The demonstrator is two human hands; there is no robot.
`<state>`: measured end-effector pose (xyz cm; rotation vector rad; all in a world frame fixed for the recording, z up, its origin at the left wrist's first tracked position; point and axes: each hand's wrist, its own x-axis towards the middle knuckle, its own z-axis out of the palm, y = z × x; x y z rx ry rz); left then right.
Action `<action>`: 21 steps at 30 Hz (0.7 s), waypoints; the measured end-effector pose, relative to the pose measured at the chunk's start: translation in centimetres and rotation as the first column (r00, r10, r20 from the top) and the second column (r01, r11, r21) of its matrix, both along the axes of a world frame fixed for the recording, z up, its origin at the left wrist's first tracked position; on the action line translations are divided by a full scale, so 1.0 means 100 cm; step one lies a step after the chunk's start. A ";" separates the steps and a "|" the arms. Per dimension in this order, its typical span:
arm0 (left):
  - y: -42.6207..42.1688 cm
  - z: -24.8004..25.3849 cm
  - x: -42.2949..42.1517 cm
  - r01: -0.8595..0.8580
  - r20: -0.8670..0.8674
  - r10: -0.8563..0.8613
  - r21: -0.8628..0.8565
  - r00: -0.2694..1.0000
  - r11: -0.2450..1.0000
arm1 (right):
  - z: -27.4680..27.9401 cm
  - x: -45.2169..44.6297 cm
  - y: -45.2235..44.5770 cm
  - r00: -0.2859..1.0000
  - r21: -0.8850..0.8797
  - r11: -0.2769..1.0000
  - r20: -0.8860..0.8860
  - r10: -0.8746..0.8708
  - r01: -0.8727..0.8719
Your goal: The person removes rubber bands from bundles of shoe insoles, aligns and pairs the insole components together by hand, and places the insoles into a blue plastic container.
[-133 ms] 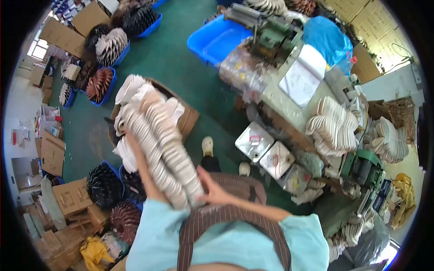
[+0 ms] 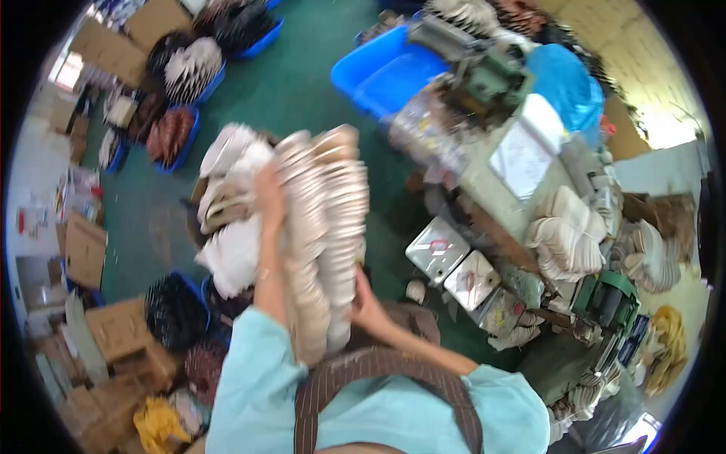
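Observation:
A tall double stack of beige shoe insoles is held in front of my chest, its far end raised. My left hand presses against the stack's left side near the top, fingers partly hidden. Lower on the right side, my right hand grips the stack, thumb upward. Behind my left hand stands a cardboard box filled with more pale insoles.
At right is a workbench with a green machine, papers and tied insole stacks. A blue tub lies beyond it. White containers stand on the green floor. Blue baskets of soles line the left.
The insole stack has swung from leaning left to nearly upright, rising and moving right, away from over the box. Both hands moved with it, and the view has shifted slightly.

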<state>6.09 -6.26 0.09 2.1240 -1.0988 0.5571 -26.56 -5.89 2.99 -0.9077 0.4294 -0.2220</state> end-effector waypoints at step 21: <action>-0.215 0.157 -0.286 0.936 -0.332 -0.920 0.207 -0.206 -0.284 | -0.150 -0.049 -0.058 -0.056 0.959 -0.111 -0.099 -0.993 0.259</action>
